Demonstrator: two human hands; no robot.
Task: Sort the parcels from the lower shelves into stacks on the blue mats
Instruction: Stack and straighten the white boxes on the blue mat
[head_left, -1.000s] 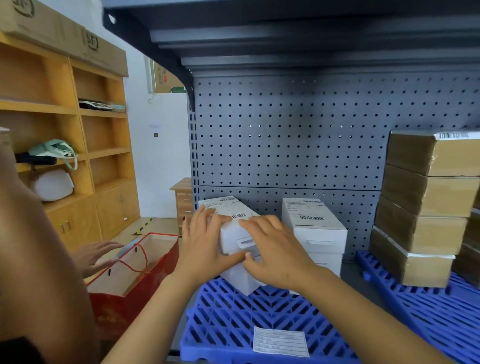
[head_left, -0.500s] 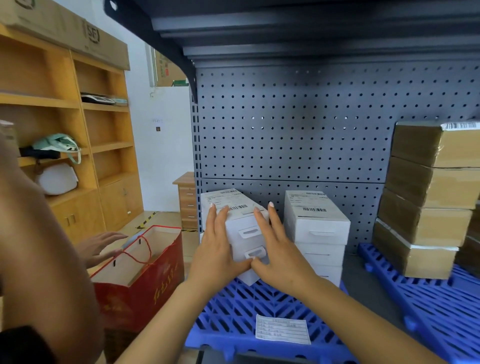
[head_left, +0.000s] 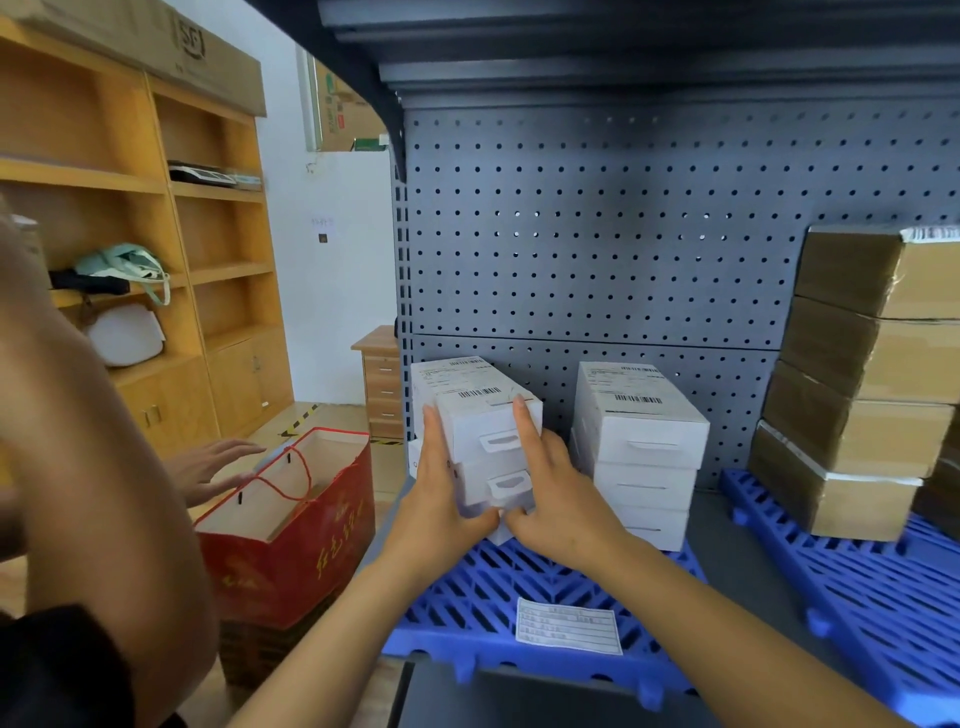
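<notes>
A stack of white parcels (head_left: 480, 415) stands at the back left of a blue mat (head_left: 483, 603). My left hand (head_left: 441, 499) presses flat against its left front side and my right hand (head_left: 550, 488) against its right side, fingers straight and pointing up. A second stack of three white parcels (head_left: 641, 447) stands just to the right on the same mat. Several brown taped parcels (head_left: 862, 384) are stacked on another blue mat (head_left: 883, 587) at the right.
A grey pegboard (head_left: 597, 249) backs the shelf, with a dark shelf overhead. A paper label (head_left: 569, 626) lies on the near mat. A red paper bag (head_left: 291, 525) stands on the floor at the left, another person's hand (head_left: 213, 467) beside it. Wooden shelving (head_left: 156, 260) fills the left.
The top white parcel has been set down straight on the left stack. My hands slid from on top of it to either side of the stack, fingers now straight.
</notes>
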